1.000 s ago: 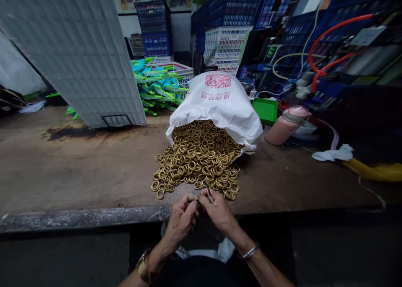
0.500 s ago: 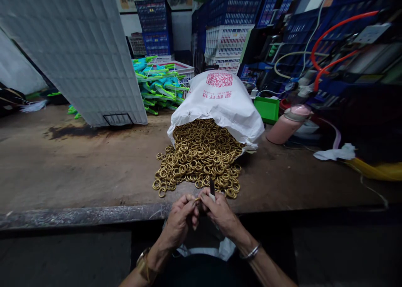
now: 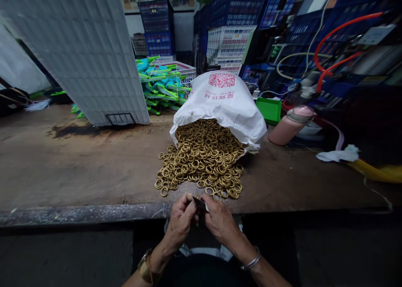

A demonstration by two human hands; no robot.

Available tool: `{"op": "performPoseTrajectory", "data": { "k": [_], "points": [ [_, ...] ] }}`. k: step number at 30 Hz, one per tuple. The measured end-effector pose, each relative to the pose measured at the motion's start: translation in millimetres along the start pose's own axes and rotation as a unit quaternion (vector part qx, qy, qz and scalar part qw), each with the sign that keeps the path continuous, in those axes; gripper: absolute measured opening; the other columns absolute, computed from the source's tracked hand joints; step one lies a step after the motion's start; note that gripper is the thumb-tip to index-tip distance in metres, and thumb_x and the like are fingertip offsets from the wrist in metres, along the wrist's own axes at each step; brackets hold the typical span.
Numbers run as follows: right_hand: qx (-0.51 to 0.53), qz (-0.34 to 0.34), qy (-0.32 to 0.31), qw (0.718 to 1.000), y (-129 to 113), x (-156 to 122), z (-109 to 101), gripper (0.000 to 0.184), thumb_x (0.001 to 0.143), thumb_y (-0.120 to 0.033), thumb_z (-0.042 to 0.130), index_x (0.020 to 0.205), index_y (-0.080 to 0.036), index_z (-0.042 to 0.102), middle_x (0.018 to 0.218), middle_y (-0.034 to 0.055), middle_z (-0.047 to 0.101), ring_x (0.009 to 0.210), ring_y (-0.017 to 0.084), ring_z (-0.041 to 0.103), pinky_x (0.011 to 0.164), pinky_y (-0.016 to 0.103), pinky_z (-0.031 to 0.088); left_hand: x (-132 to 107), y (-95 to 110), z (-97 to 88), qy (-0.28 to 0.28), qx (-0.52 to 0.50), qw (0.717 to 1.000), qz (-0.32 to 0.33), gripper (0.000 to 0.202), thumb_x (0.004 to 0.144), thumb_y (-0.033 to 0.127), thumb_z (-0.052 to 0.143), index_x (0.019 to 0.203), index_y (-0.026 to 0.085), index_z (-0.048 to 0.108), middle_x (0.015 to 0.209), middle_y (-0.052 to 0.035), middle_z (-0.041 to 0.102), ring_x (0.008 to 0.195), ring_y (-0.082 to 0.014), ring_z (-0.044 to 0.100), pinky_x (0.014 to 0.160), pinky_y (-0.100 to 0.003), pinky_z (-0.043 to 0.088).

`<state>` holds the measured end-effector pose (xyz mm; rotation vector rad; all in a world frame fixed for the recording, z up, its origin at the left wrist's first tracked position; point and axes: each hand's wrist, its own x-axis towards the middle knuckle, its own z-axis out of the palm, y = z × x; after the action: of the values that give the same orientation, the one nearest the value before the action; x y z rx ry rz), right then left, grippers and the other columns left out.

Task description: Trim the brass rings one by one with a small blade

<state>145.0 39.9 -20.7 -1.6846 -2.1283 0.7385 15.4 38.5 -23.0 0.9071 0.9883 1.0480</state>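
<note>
The table is brown and worn, its front edge scuffed whitish, with a dark stain at 10 o'clock from the hands. The room is dim, its floor dark grey.

Counting out from the hands: 1 white sack lies at 12 o'clock, mouth toward the person. The rings, brassy and too many to count, spill from it onto the table, the nearest just beyond the fingers. At 11 o'clock, a heap of cyan-and-green pieces, uncounted; past it, 2 stacked blue crates. Between 10 and 11 o'clock, 1 pale ribbed panel. Between 1 and 2 o'clock, 1 green tray and 1 pink bottle.

There are 2 hands, each wrist wearing 1 band. The right hand grips 1 dark blade, tip toward the left. The left hand is curled at that tip; I cannot tell whether it grasps anything.
</note>
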Motion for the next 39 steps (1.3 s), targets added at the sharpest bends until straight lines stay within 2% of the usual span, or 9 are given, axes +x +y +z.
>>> {"op": "performPoseTrajectory", "data": {
  "k": [7, 11, 15, 19, 23, 25, 30, 34, 39],
  "points": [
    [-0.127, 0.043, -0.011, 0.991, 9.6, 2.5, -0.2, 0.031, 0.069, -0.005, 0.039, 0.095, -0.017, 0.050, 0.072, 0.0044, 0.062, 0.064, 0.016, 0.055, 0.054, 0.025, 0.024, -16.7, 8.5, -1.7, -0.010, 0.026, 1.000, -0.011, 0.030, 0.074, 0.044, 0.057, 0.066, 0.017, 0.047, 0.055, 0.0041, 0.050, 0.041, -0.0051, 0.041, 0.041, -0.017, 0.035],
    [-0.137, 0.062, 0.032, 0.988, 11.1, 7.8, -4.7, 0.030, 0.068, -0.003, 0.039, 0.092, -0.017, 0.050, 0.073, 0.0045, 0.063, 0.066, 0.016, 0.056, 0.055, 0.025, 0.024, -23.8, 12.1, -3.5, -0.051, -0.067, 0.995, -0.049, 0.027, 0.074, 0.042, 0.059, 0.071, 0.017, 0.049, 0.057, 0.0030, 0.053, 0.042, -0.0063, 0.045, 0.043, -0.019, 0.040],
    [-0.147, 0.052, 0.089, 0.984, 6.0, 21.7, -6.6, 0.031, 0.069, -0.005, 0.042, 0.095, -0.019, 0.049, 0.079, 0.0030, 0.064, 0.068, 0.015, 0.057, 0.057, 0.025, 0.025, -18.1, 12.9, -6.2, -0.028, -0.148, 0.984, -0.090, 0.028, 0.070, 0.041, 0.063, 0.071, 0.015, 0.052, 0.071, -0.0022, 0.059, 0.051, -0.0086, 0.051, 0.043, -0.019, 0.041],
    [-0.193, 0.060, 0.089, 0.975, 3.6, 37.7, -1.7, 0.027, 0.076, -0.012, 0.045, 0.102, -0.019, 0.048, 0.081, 0.0059, 0.064, 0.071, 0.018, 0.058, 0.058, 0.027, 0.026, -12.2, 11.6, -10.7, 0.008, -0.192, 0.977, -0.089, 0.024, 0.068, 0.032, 0.067, 0.068, 0.014, 0.051, 0.078, -0.0059, 0.061, 0.059, -0.0110, 0.054, 0.044, -0.020, 0.041],
    [-0.215, 0.079, 0.079, 0.970, 4.2, 45.7, 3.3, 0.018, 0.081, -0.014, 0.042, 0.096, -0.018, 0.050, 0.078, 0.0080, 0.064, 0.072, 0.020, 0.059, 0.059, 0.028, 0.027, -8.3, 6.5, -17.7, 0.003, -0.247, 0.963, -0.106, 0.021, 0.069, 0.026, 0.065, 0.085, 0.017, 0.054, 0.073, -0.0032, 0.060, 0.056, -0.0110, 0.054, 0.043, -0.020, 0.040],
    [-0.209, 0.082, 0.079, 0.971, 4.8, 46.8, 2.8, 0.018, 0.080, -0.013, 0.043, 0.095, -0.018, 0.050, 0.078, 0.0074, 0.065, 0.071, 0.020, 0.059, 0.058, 0.028, 0.026, -6.4, 3.9, -21.1, -0.003, -0.270, 0.955, -0.120, 0.022, 0.070, 0.025, 0.064, 0.088, 0.016, 0.055, 0.073, -0.0027, 0.059, 0.058, -0.0108, 0.054, 0.045, -0.020, 0.041],
    [-0.164, 0.077, 0.093, 0.979, 9.5, 47.6, -3.5, 0.018, 0.076, -0.012, 0.043, 0.092, -0.018, 0.051, 0.072, 0.0040, 0.064, 0.066, 0.017, 0.059, 0.056, 0.026, 0.025, -1.0, 2.5, -21.1, 0.035, -0.274, 0.952, -0.133, 0.022, 0.069, 0.031, 0.066, 0.066, 0.012, 0.054, 0.069, -0.0009, 0.055, 0.059, -0.0095, 0.052, 0.046, -0.019, 0.041],
    [-0.047, 0.069, 0.110, 0.990, 15.2, 47.8, -4.2, 0.011, 0.079, -0.020, 0.043, 0.086, -0.020, 0.052, 0.071, 0.0013, 0.062, 0.063, 0.014, 0.056, 0.055, 0.023, 0.028, 6.6, 2.6, -12.6, 0.050, -0.189, 0.976, -0.101, 0.028, 0.066, 0.037, 0.068, 0.069, 0.015, 0.051, 0.065, 0.0020, 0.053, 0.054, -0.0086, 0.050, 0.039, -0.016, 0.037],
    [0.072, 0.050, 0.139, 0.986, 15.2, 45.8, -1.6, 0.017, 0.081, -0.028, 0.037, 0.075, -0.020, 0.050, 0.065, -0.0005, 0.056, 0.058, 0.013, 0.050, 0.055, 0.022, 0.032, 21.0, -2.0, -4.5, 0.070, -0.059, 0.995, -0.046, 0.035, 0.068, 0.047, 0.062, 0.084, 0.017, 0.050, 0.062, 0.0040, 0.051, 0.046, -0.0064, 0.044, 0.035, -0.014, 0.031]
  ]
}}
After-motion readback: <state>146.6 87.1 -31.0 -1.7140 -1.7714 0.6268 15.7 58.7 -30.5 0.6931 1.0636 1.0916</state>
